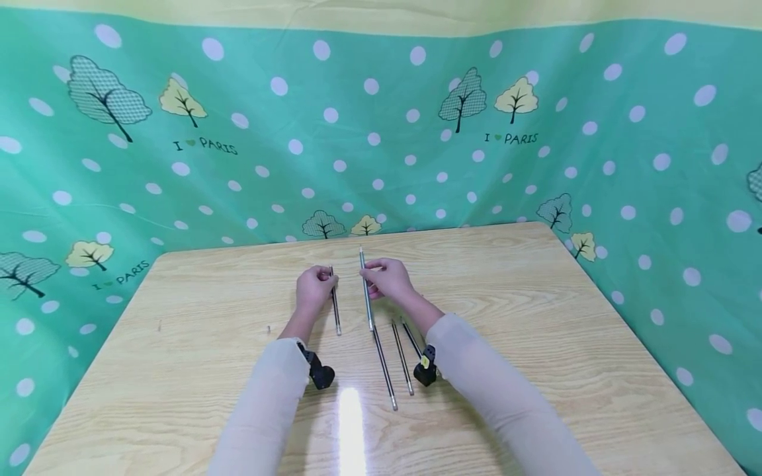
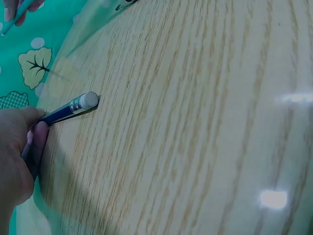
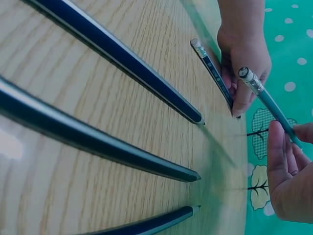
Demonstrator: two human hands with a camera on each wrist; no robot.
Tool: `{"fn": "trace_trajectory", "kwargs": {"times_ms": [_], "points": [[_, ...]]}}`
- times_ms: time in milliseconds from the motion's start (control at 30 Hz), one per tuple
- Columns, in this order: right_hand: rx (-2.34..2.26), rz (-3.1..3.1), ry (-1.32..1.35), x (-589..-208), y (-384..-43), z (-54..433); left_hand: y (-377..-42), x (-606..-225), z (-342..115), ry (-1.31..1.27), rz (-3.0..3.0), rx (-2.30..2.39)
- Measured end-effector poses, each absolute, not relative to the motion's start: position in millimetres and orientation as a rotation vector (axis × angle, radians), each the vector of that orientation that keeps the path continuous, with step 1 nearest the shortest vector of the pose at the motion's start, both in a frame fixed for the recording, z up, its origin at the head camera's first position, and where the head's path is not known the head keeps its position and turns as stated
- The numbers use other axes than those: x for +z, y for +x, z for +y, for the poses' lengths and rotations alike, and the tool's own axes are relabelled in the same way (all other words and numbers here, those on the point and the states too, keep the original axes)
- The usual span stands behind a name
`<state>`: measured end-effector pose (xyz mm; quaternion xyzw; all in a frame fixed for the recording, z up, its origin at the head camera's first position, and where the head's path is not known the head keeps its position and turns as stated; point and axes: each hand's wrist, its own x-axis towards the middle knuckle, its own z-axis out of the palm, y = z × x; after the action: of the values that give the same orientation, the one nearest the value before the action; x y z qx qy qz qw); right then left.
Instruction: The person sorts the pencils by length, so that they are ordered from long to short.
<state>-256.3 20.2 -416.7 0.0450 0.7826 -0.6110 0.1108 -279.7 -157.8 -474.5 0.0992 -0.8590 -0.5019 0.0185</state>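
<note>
My left hand [image 1: 312,289] pinches a dark pencil [image 1: 336,311] near its far end. The pencil's white eraser end points back toward me, low over the wood in the left wrist view. To the right, my right hand [image 1: 391,279] holds a teal pencil [image 1: 366,297] between thumb and fingers. In the right wrist view, this teal pencil [image 3: 272,106] is tilted, its eraser end nearest the camera. Three dark pencils lie on the table near my right forearm: one on the left [image 1: 384,367], one in the middle [image 1: 402,360] and one partly hidden by the wrist [image 1: 411,339].
A pale wood-grain table [image 1: 196,370] spreads under both arms. Left of my left hand lies a tiny bit [image 1: 268,328], too small to identify. A green dotted cloth [image 1: 357,158] hangs along the back and sides. Black wrist cameras [image 1: 321,375] sit at both cuffs.
</note>
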Motion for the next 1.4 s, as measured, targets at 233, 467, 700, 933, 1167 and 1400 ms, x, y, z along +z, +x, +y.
{"fn": "trace_trajectory", "kwargs": {"times_ms": [233, 467, 700, 933, 1167, 1400], "points": [[-1.788, 2.296, 0.124, -416.7, -258.3, 12.5, -280.5, -475.8, -158.6, 0.312, -2.680, -1.533], [-1.774, 2.304, 0.105, -422.8, -262.5, 5.8, -280.6, -476.5, -158.0, 0.313, -2.683, -1.518], [-1.755, 2.293, 0.115, -425.6, -263.1, 1.1, -280.2, -473.2, -155.9, 0.311, -2.690, -1.495], [-1.730, 2.296, 0.161, -431.5, -263.5, -5.2, -279.8, -473.3, -158.2, 0.312, -2.683, -1.492], [-1.721, 2.308, 0.186, -437.8, -267.7, -7.0, -280.0, -474.3, -157.9, 0.309, -2.686, -1.483], [-1.698, 2.319, 0.210, -444.2, -273.7, -10.2, -279.6, -474.0, -158.0, 0.317, -2.670, -1.500]]}}
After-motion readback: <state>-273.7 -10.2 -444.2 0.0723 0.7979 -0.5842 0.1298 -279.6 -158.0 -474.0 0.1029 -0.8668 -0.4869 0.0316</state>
